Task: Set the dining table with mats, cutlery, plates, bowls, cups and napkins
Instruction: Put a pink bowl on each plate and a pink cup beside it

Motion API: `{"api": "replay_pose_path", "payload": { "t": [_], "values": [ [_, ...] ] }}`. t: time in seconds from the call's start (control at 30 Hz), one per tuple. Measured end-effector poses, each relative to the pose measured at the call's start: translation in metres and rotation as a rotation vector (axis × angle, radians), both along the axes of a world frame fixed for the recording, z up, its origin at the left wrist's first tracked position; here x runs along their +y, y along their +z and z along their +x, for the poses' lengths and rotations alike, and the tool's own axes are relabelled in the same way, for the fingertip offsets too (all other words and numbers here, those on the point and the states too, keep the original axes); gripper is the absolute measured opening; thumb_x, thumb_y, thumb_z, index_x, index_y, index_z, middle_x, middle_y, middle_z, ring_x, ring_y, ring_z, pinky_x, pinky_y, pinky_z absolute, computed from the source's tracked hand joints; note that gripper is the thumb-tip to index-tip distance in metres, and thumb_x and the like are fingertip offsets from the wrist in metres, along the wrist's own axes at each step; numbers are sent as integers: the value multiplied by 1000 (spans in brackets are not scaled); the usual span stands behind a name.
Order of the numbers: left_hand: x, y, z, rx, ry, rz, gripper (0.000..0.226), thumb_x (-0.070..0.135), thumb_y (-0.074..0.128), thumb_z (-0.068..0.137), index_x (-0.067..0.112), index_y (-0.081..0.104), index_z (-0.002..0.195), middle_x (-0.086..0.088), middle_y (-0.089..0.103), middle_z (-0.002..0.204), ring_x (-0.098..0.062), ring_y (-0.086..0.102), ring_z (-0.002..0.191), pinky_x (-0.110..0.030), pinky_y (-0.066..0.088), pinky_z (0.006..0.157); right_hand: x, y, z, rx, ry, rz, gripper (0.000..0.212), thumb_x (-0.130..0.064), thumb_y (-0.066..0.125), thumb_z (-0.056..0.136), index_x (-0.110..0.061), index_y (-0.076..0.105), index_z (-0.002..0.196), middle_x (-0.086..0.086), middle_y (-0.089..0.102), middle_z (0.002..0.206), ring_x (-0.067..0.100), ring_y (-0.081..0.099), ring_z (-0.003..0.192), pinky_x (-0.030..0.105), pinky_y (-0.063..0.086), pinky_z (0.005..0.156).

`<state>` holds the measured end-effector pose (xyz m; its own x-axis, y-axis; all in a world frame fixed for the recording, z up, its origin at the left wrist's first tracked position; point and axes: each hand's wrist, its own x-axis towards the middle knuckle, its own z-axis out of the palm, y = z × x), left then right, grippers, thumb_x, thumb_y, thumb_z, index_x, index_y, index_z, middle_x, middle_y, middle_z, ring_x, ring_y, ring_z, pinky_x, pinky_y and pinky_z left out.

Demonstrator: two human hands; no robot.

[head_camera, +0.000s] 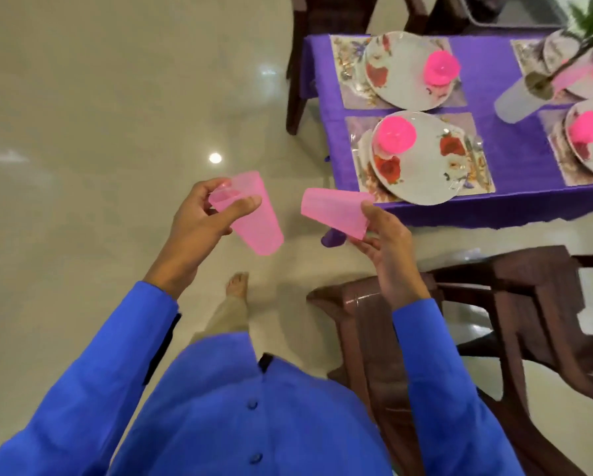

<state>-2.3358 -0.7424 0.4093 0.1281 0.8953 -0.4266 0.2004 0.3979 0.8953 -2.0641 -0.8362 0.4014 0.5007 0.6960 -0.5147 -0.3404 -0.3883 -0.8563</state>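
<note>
Floor here is glossy cream tile, with ceiling lights reflecting off it. Over that floor, the left hand grips a translucent pink plastic tumbler near its rim, tilted with the base pointing down to the right. Just right of it, the right hand pinches a second translucent pink plastic tumbler lying nearly sideways, right at the near left corner of the table. A dark brown wooden chair sits near right.

The table wears a purple tablecloth. On it, floral placemats carry white floral plates, each topped with a bright pink bowl. A frosted vase with a green plant stands further right.

No readable writing or brands anywhere.
</note>
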Motion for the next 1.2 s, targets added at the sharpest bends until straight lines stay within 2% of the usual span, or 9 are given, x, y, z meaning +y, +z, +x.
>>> {"api": "replay_pose_path", "payload": {
  "t": [0.2, 0.3, 0.37, 0.5, 0.6, 0.67, 0.73, 0.87, 1.2],
  "values": [
    [174, 1, 104, 3, -225, -18, 63, 42, 91, 79, 29, 60, 132, 11, 71, 123, -4, 70, 102, -18, 53, 69, 106, 37, 69, -18, -367, 25, 56, -32, 80, 91, -7, 59, 136, 6, 68, 121, 29, 73, 112, 45, 61, 95],
    [241, 10, 153, -3, -304, 30, 55, 40, 90, 80, 31, 62, 125, 12, 72, 117, 7, 68, 86, -13, 52, 63, 136, 50, 116, 9, -488, 16, 47, -33, 80, 89, -15, 65, 130, 10, 63, 130, 27, 67, 119, 40, 62, 93],
    [282, 9, 186, 1, -338, 51, 51, 41, 90, 80, 34, 62, 122, 13, 72, 117, 5, 69, 89, -15, 53, 65, 157, 50, 158, -22, -590, -10, 46, -30, 80, 89, -17, 64, 129, 11, 60, 134, 25, 63, 122, 37, 62, 91],
    [342, 2, 246, 21, -360, 67, 51, 40, 89, 81, 31, 61, 123, 12, 70, 118, 0, 69, 93, -17, 56, 67, 196, 29, 255, -211, -692, -90, 76, -38, 88, 76, -15, 56, 140, 8, 64, 134, 21, 70, 108, 32, 62, 82],
    [380, -1, 283, 43, -348, 54, 55, 42, 89, 80, 28, 61, 125, 10, 71, 118, -2, 71, 96, -20, 58, 69, 239, 4, 338, -361, -738, -285, 98, -56, 88, 58, -20, 50, 141, 6, 59, 133, 28, 66, 113, 45, 61, 88],
    [406, -1, 305, 65, -405, 45, 59, 47, 89, 78, 28, 61, 127, 9, 70, 122, -4, 71, 101, -22, 57, 69, 261, -18, 394, -454, -729, -405, 102, -65, 86, 50, -19, 54, 136, 8, 58, 134, 34, 64, 119, 53, 57, 96],
    [428, 0, 324, 84, -444, 36, 69, 53, 89, 75, 27, 60, 132, 10, 70, 124, -6, 71, 104, -25, 56, 72, 284, -31, 429, -525, -655, -496, 98, -60, 86, 57, -13, 56, 137, 8, 57, 137, 30, 61, 122, 48, 53, 102],
    [467, -8, 356, 138, -507, 34, 75, 56, 89, 74, 27, 59, 137, 9, 70, 126, -12, 71, 108, -30, 57, 74, 325, -48, 466, -684, -488, -703, 85, -48, 84, 74, -5, 53, 140, 15, 50, 143, 33, 54, 129, 43, 47, 96],
    [504, -26, 379, 201, -592, -24, 78, 59, 86, 70, 30, 58, 137, 9, 67, 124, -15, 67, 110, -25, 56, 70, 355, -91, 474, -681, -414, -774, 73, -34, 79, 78, -4, 51, 139, 19, 47, 141, 39, 54, 124, 46, 48, 97]
  ]
}}
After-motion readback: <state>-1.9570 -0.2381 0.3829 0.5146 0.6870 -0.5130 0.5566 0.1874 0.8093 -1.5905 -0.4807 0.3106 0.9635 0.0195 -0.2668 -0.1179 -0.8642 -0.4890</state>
